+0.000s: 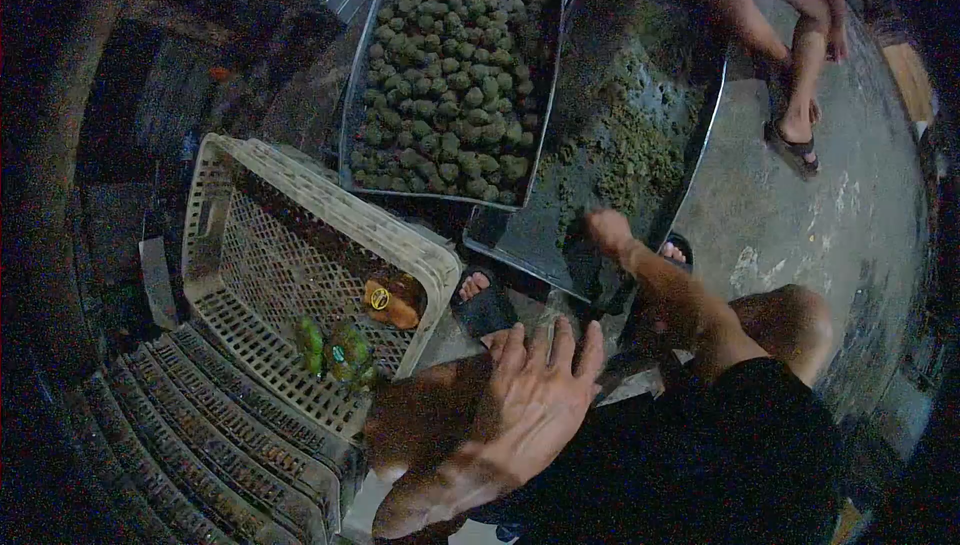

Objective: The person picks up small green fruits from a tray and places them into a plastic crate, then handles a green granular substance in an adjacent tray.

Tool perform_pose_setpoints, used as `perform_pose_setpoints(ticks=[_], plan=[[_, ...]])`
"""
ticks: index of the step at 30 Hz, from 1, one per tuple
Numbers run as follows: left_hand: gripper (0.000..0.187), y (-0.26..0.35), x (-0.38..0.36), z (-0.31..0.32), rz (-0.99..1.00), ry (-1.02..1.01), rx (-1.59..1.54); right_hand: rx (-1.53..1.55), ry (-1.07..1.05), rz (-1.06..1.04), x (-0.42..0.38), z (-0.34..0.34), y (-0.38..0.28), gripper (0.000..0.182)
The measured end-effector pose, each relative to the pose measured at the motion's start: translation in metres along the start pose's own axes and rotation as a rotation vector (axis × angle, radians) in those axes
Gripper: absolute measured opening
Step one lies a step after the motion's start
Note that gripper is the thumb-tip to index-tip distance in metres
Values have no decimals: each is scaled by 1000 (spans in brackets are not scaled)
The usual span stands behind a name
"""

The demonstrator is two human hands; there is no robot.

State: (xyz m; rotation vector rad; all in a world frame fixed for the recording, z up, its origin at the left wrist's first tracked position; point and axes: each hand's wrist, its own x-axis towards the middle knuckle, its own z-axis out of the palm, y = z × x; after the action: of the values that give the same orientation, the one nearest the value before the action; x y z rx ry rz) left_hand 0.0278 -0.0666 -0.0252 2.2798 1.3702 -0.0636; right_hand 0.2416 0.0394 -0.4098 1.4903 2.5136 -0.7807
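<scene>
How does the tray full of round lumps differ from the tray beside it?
The left tray is nearly covered in round greenish lumps, while the right tray holds loose, crumbly bits in an uneven spread. Much of the right tray's surface shows bare; hardly any of the left tray's does. Your right hand is at the right tray, neither at the left. Both have raised, straight rims.

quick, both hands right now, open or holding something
Left hand: open, fingers extended, no held thing visible.
Right hand: blurred over the metal tray; cannot tell whether it holds anything.
</scene>
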Motion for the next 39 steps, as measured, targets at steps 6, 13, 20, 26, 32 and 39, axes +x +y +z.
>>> perform_pose_setpoints(ticks=[6, 13, 20, 26, 32, 39], plan=[[57, -4, -3, 4, -13, 11, -33, 54, 190, -12, 54, -34, -32, 34], [56, -11, -10, 0, -52, 25, -59, -145, -149, -335, -23, -1, -31, 41], [59, -20, -19, -27, -174, -8, -91, -329, 29, -14, -83, -7, 15, 40], [59, -22, -15, -29, -158, 24, -144, -138, 132, 19, -13, -89, -4, 50], [50, -40, -14, -40, -183, 214, -178, -232, -4, 55, -19, -4, 34, 55], [50, -40, -20, -56, -254, 199, -261, -41, -379, 201, -93, 80, 7, 34]])
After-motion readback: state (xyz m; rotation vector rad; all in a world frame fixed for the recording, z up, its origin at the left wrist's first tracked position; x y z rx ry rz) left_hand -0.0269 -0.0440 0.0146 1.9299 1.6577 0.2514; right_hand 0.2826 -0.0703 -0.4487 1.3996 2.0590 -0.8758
